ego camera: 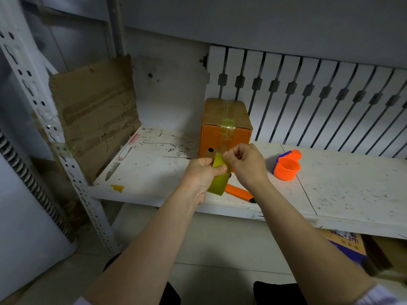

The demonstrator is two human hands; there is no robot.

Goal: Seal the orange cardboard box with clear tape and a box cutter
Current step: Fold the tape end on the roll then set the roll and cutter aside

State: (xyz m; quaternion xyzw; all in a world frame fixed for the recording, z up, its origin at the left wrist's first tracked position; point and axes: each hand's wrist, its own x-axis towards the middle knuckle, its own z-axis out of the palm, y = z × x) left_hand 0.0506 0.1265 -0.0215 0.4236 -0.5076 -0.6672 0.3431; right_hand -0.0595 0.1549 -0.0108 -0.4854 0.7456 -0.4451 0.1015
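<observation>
Your orange cardboard box [224, 128] stands upright toward the far side of the white shelf [352, 183], its flaps closed with tape strips already across the top and down the near face. The shelf runs open and bare to the right of the orange tape dispenser [286, 165]; to the left, scuffed surface stays free up to the cardboard sheet [94, 111] leaning on the upright. The orange box cutter [240, 192] lies close to the near edge, partly under your wrists. Your left hand [202, 175] is closed around the yellowish tape roll [219, 179], thumb pressed over its top. Your right hand [244, 161] is curled, fingertips pinching at the roll's upper edge, just in front of the box. Both forearms reach in, converging.
</observation>
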